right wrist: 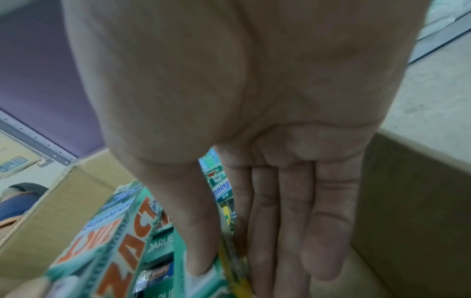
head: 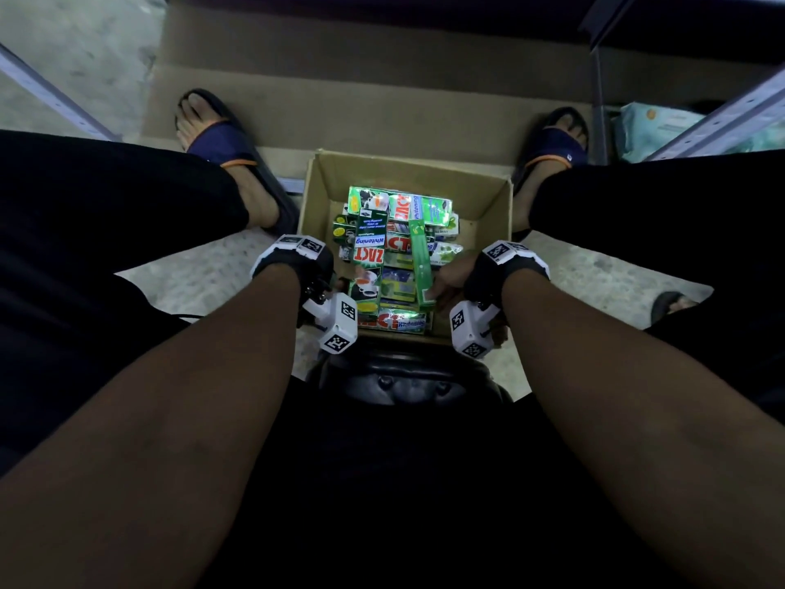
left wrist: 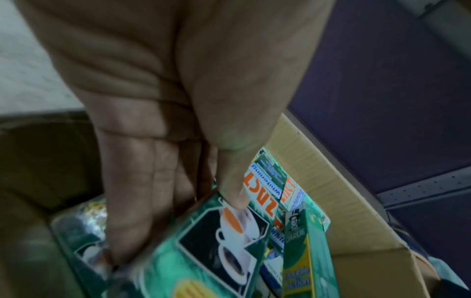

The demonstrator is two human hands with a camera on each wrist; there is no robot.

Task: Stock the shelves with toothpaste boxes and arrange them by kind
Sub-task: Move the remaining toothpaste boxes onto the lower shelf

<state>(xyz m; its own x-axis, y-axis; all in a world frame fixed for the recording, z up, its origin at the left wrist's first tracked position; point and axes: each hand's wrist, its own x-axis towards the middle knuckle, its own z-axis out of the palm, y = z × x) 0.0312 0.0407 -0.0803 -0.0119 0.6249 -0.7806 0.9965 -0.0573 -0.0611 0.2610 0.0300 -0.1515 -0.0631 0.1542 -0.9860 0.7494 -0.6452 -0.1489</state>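
Observation:
An open cardboard carton (head: 488,193) sits on the floor between my feet, filled with several green toothpaste boxes (head: 399,206). My left hand (head: 340,284) grips a green Zact box (head: 367,257) at its near end. In the left wrist view the thumb lies on the Zact box (left wrist: 203,252) by its coffee-cup picture, with the fingers (left wrist: 132,221) under it. My right hand (head: 441,286) pinches the near end of a slim green Darlie box (head: 419,265). In the right wrist view the thumb (right wrist: 201,252) and the straight fingers squeeze that Darlie box (right wrist: 229,254) between them.
My feet in dark sandals (head: 225,150) (head: 556,142) flank the carton. Flattened cardboard (head: 340,99) lies beyond it. A black stool (head: 399,384) is just behind the carton. Metal shelf posts (head: 599,99) and pale packs (head: 654,125) stand at the right.

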